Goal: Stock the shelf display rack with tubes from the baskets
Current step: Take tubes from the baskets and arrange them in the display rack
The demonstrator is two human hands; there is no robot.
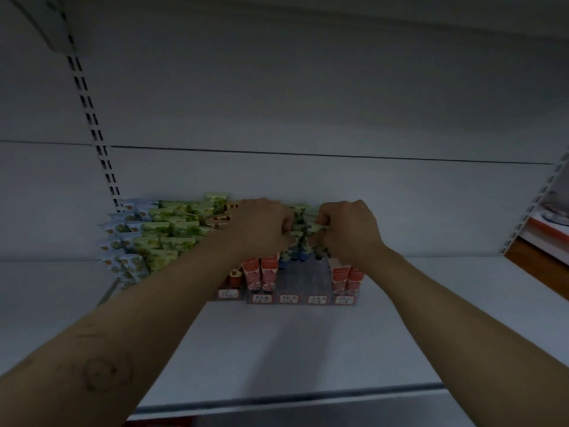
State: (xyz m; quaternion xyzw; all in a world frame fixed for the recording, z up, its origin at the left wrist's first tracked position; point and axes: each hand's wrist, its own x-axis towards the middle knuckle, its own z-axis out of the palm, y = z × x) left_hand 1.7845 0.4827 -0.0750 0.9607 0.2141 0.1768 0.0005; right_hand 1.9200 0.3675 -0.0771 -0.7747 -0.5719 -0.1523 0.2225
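Note:
A stepped display rack (pixel 300 277) stands on the white shelf (pixel 277 349) against the back panel. Red tubes (pixel 261 272) stand in its front row, with more red tubes (pixel 348 277) at the right end. Both my hands are above the rack's middle. My left hand (pixel 261 224) and my right hand (pixel 348 228) each grip a bunch of green patterned tubes with blue caps (pixel 303 232), held between them over a bare lane of the rack. Green tubes (pixel 172 232) and pale blue tubes (pixel 118 241) fill the rack's left part. No basket is in view.
Price labels (pixel 289 298) line the rack's front edge. A slotted upright (pixel 95 131) runs up the back panel at the left, another (pixel 535 208) at the right. A neighbouring shelf with a red-edged item (pixel 545 229) lies beyond the right upright.

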